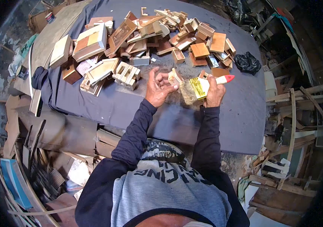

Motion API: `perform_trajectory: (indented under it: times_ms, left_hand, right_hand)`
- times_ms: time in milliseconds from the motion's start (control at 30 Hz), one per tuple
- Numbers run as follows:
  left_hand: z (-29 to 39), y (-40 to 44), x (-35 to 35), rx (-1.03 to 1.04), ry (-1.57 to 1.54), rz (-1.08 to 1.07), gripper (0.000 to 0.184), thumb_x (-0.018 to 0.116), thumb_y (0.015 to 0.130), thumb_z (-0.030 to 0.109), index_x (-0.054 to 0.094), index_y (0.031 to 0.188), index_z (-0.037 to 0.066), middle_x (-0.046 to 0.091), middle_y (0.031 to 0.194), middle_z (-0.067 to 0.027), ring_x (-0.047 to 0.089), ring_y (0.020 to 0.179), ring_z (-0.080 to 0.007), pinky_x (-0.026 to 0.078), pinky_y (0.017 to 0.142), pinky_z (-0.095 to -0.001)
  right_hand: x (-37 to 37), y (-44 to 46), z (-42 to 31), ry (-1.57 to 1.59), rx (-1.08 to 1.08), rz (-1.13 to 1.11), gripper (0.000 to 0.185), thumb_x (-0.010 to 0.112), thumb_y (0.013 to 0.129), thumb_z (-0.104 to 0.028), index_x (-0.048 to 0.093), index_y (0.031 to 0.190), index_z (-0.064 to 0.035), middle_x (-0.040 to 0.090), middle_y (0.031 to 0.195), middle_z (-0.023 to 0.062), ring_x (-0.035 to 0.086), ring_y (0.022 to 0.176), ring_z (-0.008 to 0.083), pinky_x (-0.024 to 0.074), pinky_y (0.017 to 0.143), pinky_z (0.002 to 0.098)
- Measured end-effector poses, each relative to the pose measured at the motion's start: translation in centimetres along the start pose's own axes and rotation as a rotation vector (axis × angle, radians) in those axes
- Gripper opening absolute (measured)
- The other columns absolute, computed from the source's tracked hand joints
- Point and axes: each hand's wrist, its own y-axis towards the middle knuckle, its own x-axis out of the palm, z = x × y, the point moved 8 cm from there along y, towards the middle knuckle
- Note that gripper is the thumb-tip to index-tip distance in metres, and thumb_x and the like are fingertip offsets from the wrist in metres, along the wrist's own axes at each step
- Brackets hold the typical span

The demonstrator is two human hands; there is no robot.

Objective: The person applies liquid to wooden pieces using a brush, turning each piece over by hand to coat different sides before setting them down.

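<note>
My left hand (159, 87) pinches a small wooden piece (175, 77) between thumb and fingers, over the near part of the cloth-covered table. My right hand (215, 92) grips a wide paintbrush (203, 87) with a white, red-tipped handle and a yellow band. The brush's pale bristles (188, 92) point left, close to the wooden piece; whether they touch it I cannot tell. Just left of my left hand stands a slatted wooden block (126, 75). Beyond both hands lies a large heap of small wooden boxes and pieces (154, 32).
A dark blue cloth (241, 113) covers the table. At the heap's right lies a crumpled black plastic bag (247, 62). Scrap boards (292, 128) crowd the floor on the right, and more offcuts with a blue tray-like piece (14, 181) lie at lower left.
</note>
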Motion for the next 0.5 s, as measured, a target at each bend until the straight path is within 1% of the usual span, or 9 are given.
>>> perform_trajectory:
  times_ms: [67,100,167,300,367,400,467,500]
  left_hand:
    - [0.4,0.0,0.0,0.013,-0.006,-0.016,0.088,0.073,0.076,-0.007,0.014,0.141,-0.005,0.056,0.109,-0.0145,0.063,0.098,-0.023,0.058,0.082,-0.0355]
    - [0.1,0.0,-0.3,0.012,-0.005,-0.016,0.088,0.073,0.076,-0.007,0.014,0.141,-0.005,0.056,0.109,-0.0145,0.063,0.098,-0.023,0.058,0.082,-0.0355]
    - [-0.6,0.1,-0.9,0.017,0.078,0.011,0.088,0.075,0.074,-0.006,0.017,0.14,-0.006,0.055,0.108,-0.0135,0.063,0.098,-0.0224,0.058,0.082,-0.0344]
    - [-0.2,-0.4,-1.0,0.027,0.114,0.038,0.086,0.076,0.074,-0.005,0.02,0.139,-0.006,0.055,0.107,-0.0128,0.063,0.097,-0.0216,0.058,0.081,-0.0329]
    - [-0.2,-0.7,-1.2,0.042,0.145,0.056,0.084,0.076,0.073,-0.006,0.023,0.138,-0.006,0.055,0.107,-0.0123,0.063,0.096,-0.0207,0.058,0.079,-0.0314]
    - [0.0,-0.9,-1.2,0.041,0.146,0.056,0.084,0.076,0.073,-0.006,0.023,0.138,-0.006,0.055,0.107,-0.0123,0.063,0.096,-0.0207,0.058,0.079,-0.0314]
    - [0.4,-1.2,-0.8,0.035,0.226,0.035,0.084,0.076,0.072,-0.006,0.024,0.138,-0.005,0.055,0.107,-0.0121,0.062,0.095,-0.0201,0.058,0.079,-0.0306]
    - [0.0,-1.2,-0.9,0.034,0.228,0.035,0.084,0.076,0.072,-0.006,0.024,0.138,-0.005,0.055,0.107,-0.0121,0.062,0.095,-0.0201,0.058,0.079,-0.0306]
  right_hand:
    - [0.1,0.1,1.1,0.108,0.057,0.056,0.021,0.061,0.085,-0.013,0.064,0.09,0.007,0.062,0.084,0.0056,0.055,0.072,0.0127,0.0453,0.068,0.0282]
    - [0.2,0.3,1.7,0.109,0.058,0.057,0.021,0.061,0.085,-0.013,0.064,0.09,0.007,0.062,0.084,0.0056,0.055,0.072,0.0127,0.0453,0.068,0.0282]
    - [-0.1,0.7,2.8,0.054,0.067,0.085,0.025,0.062,0.084,-0.014,0.064,0.094,0.0084,0.062,0.087,0.0066,0.056,0.073,0.0145,0.0452,0.069,0.0292]
    - [0.1,1.0,3.2,-0.003,0.06,0.119,0.027,0.062,0.083,-0.017,0.063,0.091,0.0089,0.063,0.085,0.0069,0.056,0.073,0.0156,0.0442,0.068,0.0315]
    - [0.1,1.4,3.8,-0.084,0.065,0.109,0.031,0.062,0.084,-0.021,0.063,0.084,0.0094,0.062,0.075,0.0084,0.055,0.068,0.0174,0.0436,0.065,0.0352]
    - [0.1,1.4,3.7,-0.083,0.066,0.109,0.031,0.062,0.084,-0.021,0.063,0.084,0.0094,0.062,0.075,0.0084,0.055,0.068,0.0174,0.0436,0.065,0.0352]
    - [0.2,1.7,2.6,-0.256,-0.047,0.109,0.036,0.06,0.085,-0.025,0.06,0.076,0.0097,0.061,0.065,0.014,0.057,0.062,0.0231,0.043,0.062,0.0404]
    - [0.2,2.0,3.0,-0.255,-0.045,0.109,0.036,0.06,0.085,-0.025,0.06,0.076,0.0097,0.061,0.065,0.014,0.057,0.062,0.0231,0.043,0.062,0.0404]
